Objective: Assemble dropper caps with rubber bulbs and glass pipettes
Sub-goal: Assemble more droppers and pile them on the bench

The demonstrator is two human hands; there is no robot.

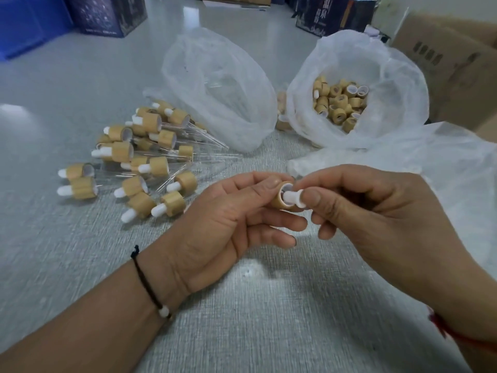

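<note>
The right hand [376, 211] pinches a white rubber bulb [293, 197], feeding it into the tan wooden cap [279, 201] pinched by the left hand [228, 219]. Left of that cap lies a pile of finished droppers [134, 157]; behind it, a bagful of bare caps [338, 103] remains.

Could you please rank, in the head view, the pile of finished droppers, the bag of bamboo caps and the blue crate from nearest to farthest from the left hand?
From the left hand:
1. Pile of finished bamboo-capped droppers with white bulbs, on the table, upper left of it.
2. White plastic bag of loose bamboo caps, up right.
3. Blue plastic crate, far upper-left corner.
</note>
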